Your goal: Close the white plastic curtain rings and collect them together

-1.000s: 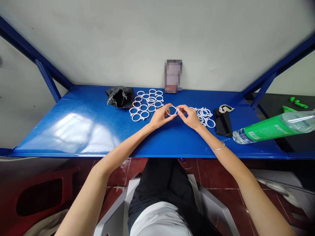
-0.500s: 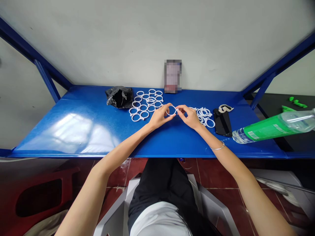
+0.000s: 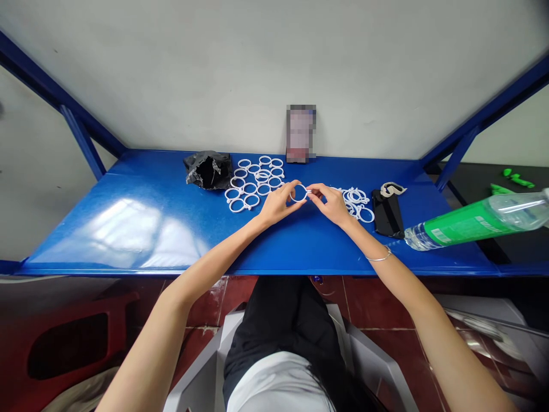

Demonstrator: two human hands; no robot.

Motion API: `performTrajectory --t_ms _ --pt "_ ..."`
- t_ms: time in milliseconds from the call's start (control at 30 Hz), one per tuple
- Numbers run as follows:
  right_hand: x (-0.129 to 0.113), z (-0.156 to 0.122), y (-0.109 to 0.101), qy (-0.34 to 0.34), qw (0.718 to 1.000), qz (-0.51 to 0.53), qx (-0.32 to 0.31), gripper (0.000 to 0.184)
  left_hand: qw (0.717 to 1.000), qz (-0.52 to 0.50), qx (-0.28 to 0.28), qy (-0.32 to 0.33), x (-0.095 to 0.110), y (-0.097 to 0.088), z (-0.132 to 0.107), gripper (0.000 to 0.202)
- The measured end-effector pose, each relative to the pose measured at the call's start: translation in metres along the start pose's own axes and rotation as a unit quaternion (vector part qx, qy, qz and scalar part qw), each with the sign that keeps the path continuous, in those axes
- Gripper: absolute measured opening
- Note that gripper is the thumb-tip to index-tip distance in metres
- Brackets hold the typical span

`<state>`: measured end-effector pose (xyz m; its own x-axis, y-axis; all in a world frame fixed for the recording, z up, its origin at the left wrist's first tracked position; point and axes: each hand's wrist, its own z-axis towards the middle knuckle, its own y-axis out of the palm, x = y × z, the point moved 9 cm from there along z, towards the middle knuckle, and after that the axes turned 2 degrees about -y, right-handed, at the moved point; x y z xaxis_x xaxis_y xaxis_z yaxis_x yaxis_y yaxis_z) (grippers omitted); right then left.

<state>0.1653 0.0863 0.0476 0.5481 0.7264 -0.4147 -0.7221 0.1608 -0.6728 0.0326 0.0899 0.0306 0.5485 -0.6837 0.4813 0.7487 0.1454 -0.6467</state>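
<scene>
A white plastic ring [image 3: 299, 201] is held up between my two hands above the blue table. My left hand [image 3: 279, 201] grips its left side, thumb below and fingers above. At the ring's right side, where a small knob sits, my right hand [image 3: 328, 200] pinches with thumb and fingertips. To the left of my left hand lie several white rings [image 3: 251, 200], spread mostly flat and touching one another. A heap of more white rings [image 3: 366, 215] overlaps to the right of my right hand, partly hidden behind it.
A crumpled black plastic bag [image 3: 208, 170] stands open at the back left. On the right are a black phone [image 3: 387, 216], a white strap-like item [image 3: 392, 189] and a green-labelled bottle [image 3: 472, 222]. A blurred-out upright device [image 3: 301, 134] leans on the wall. The blue table [image 3: 128, 217] ends close to my lap.
</scene>
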Motion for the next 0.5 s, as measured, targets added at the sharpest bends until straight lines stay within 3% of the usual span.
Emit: performTrajectory --t_ms 500 --pt "-0.0032 -0.0005 -0.0007 -0.016 1.000 -0.026 0.002 0.028 1.000 0.020 0.002 0.016 0.0051 -0.0020 0.0000 0.039"
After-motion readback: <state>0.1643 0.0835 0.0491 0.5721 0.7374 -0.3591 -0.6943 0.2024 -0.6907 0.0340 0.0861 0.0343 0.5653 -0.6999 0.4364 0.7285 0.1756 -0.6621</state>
